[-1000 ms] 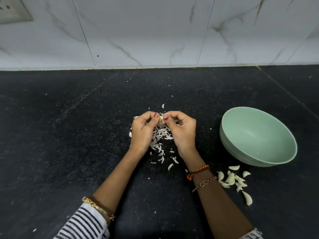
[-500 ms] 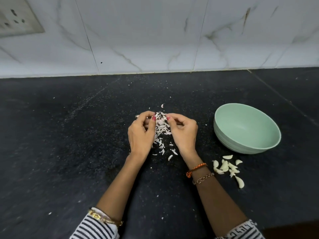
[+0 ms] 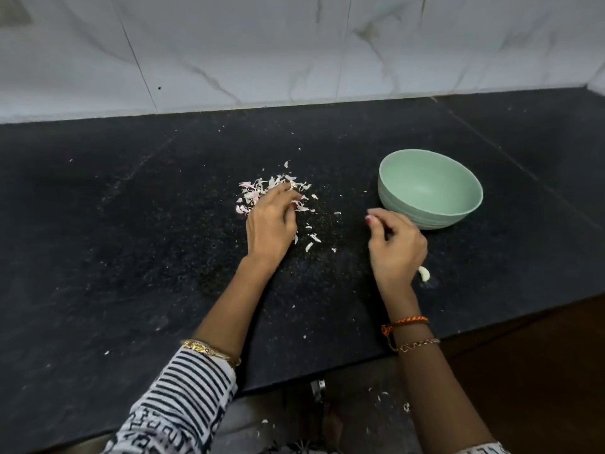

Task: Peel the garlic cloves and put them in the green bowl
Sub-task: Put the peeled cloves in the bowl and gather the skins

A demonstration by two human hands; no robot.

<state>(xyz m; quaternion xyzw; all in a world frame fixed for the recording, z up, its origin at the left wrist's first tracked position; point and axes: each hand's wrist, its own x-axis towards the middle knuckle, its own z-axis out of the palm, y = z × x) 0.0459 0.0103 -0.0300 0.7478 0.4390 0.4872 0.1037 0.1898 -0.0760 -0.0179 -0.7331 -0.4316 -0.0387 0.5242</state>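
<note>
The green bowl (image 3: 465,204) stands on the black counter at the right, and no garlic shows inside it. My right hand (image 3: 396,247) hovers just in front of the bowl's left side with its fingers curled under; whatever they hold is hidden. One pale garlic clove (image 3: 424,274) lies on the counter at that hand's right edge, and the other cloves are covered by the hand. My left hand (image 3: 270,224) rests with loosely bent fingertips on the pile of garlic peels (image 3: 262,188). No clove is visible in it.
The black counter (image 3: 131,240) reaches back to a white marble-tiled wall (image 3: 294,44). Its front edge (image 3: 458,332) runs diagonally across the lower right. Below it is the floor with a few peel scraps (image 3: 383,394). Loose peel bits (image 3: 312,239) lie between my hands.
My hands have parted. The right hand moved right from the peel pile to the cloves in front of the bowl. The left hand stayed at the pile. The camera pulled back and tilted.
</note>
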